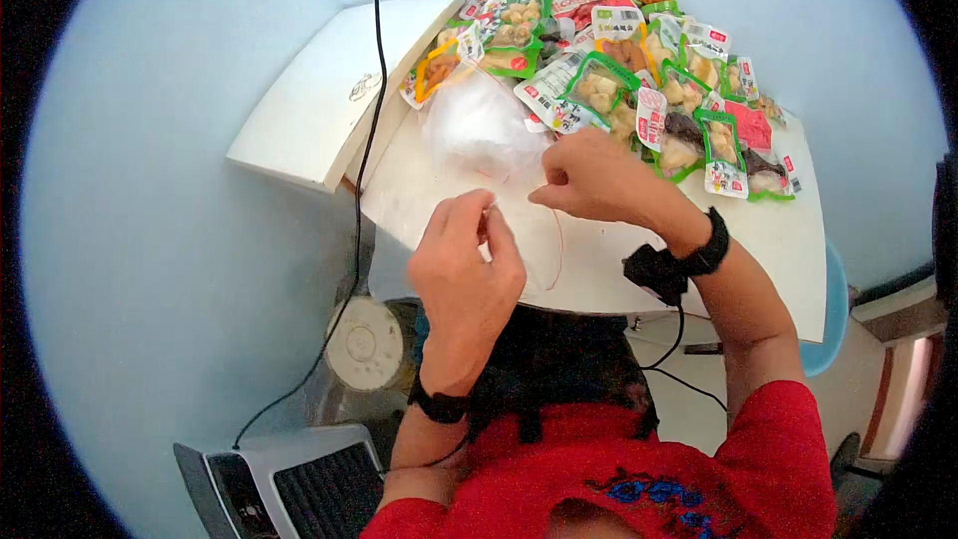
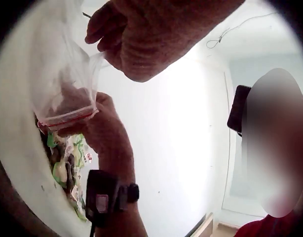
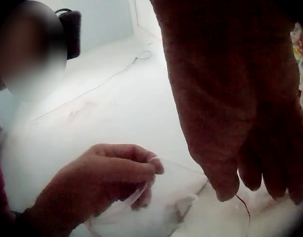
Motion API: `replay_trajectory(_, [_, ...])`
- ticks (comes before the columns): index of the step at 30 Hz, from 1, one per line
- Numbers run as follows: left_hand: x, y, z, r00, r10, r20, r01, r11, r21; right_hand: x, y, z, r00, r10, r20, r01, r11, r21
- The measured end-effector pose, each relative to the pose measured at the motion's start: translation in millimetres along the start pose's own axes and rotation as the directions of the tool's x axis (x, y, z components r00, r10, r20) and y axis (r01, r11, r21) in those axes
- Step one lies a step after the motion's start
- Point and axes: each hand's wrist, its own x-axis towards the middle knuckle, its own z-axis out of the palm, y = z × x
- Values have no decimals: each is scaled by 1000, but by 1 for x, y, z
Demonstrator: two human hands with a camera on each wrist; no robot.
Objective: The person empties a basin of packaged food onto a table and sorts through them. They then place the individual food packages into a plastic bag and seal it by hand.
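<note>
A clear plastic bag [image 1: 479, 125] [image 2: 67, 74] [image 3: 166, 200] spans both hands above the white table; a red strip runs along one edge in the left wrist view. The left hand [image 1: 467, 274] [image 2: 146, 34] [image 3: 99, 180] pinches the bag's rim between thumb and curled fingers. Opposite it, the right hand [image 1: 614, 180] [image 2: 109, 131] [image 3: 230, 98] grips the bag's other side, its fingers partly behind the film in the left wrist view. A thin red string [image 1: 559, 250] [image 3: 245, 205] hangs by the right hand.
Many sealed food packets [image 1: 619, 70] are heaped at the back and right of the table [image 1: 778, 279]. A white board [image 1: 329, 80] stands at its left, with a black cable [image 1: 371, 140] hanging past. A lidded bucket [image 1: 366, 342] is below left.
</note>
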Motion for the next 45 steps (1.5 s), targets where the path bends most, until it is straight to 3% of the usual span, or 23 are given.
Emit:
replay_trajectory(1, [0,0,2,1000,22,4,-22,1000,-17,-8,-7,-3,998,23,-58,-24,1000,-18])
replay_trajectory(4, [-6,5,9,995,94,25,-94,995,-27,-33,-17,-6,976,-155,-155,187,958,218])
replay_trajectory(5, [-8,8,12,993,111,29,-110,993,-36,-44,-27,-12,1000,-5,19,-4,894,448])
replay_trajectory(7, [-14,12,14,989,141,52,-135,985,-107,-62,-31,4,982,-131,-138,181,863,471])
replay_trajectory(10, [-22,16,13,974,202,101,-187,972,-142,-77,-24,18,996,-92,-4,85,897,433])
replay_trajectory(14, [-30,8,11,964,247,93,-237,965,-112,-76,-30,43,993,-89,-76,101,981,168])
replay_trajectory(17, [-44,3,8,972,217,85,-210,974,-87,-71,-46,45,1000,18,4,-19,985,170])
replay_trajectory(19, [-54,2,10,973,231,5,-230,969,-95,-70,-49,51,995,73,-65,-58,978,201])
replay_trajectory(20, [-61,2,12,967,255,33,-250,963,-99,-70,-48,55,990,98,-101,-74,974,216])
replay_trajectory(24, [-73,-1,17,961,275,-6,-275,960,-56,-67,-40,70,981,-77,-177,90,994,69])
replay_trajectory(27, [-72,-2,18,967,253,-1,-251,958,-141,-73,-27,79,992,-73,-103,90,980,178])
replay_trajectory(30, [-73,-6,18,934,348,81,-341,936,-92,-71,-28,68,991,-40,-129,57,989,134])
replay_trajectory(33, [-78,1,18,926,364,95,-354,929,-109,-68,-42,42,990,130,-54,-105,938,332])
replay_trajectory(36, [-76,7,15,946,312,87,-300,946,-121,-69,-23,58,991,59,-119,-29,970,240])
replay_trajectory(39, [-75,8,18,945,316,85,-305,945,-117,-64,-25,58,979,56,-197,5,955,295])
replay_trajectory(42, [-79,4,19,928,357,108,-359,933,-3,-59,-42,37,975,221,11,-213,929,304])
replay_trajectory(45, [-77,7,19,924,362,120,-366,931,10,-55,-52,25,957,237,165,-279,906,317])
